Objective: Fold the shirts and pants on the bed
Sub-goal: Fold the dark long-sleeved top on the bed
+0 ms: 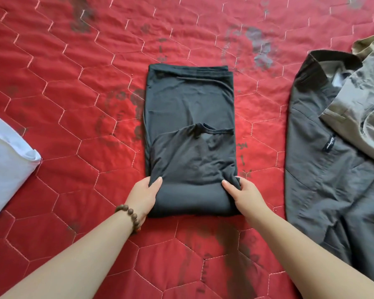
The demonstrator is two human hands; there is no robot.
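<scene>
One dark grey knit shirt, folded into a long strip, lies mid-bed on the red quilted bedspread. The left hand and right hand pinch its rolled near end. One folded white garment is cut off left; two trousers, grey and khaki, are cropped right.

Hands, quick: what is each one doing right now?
Left hand: grips the near left edge of the black shirt.
Right hand: grips its near right edge.
</scene>
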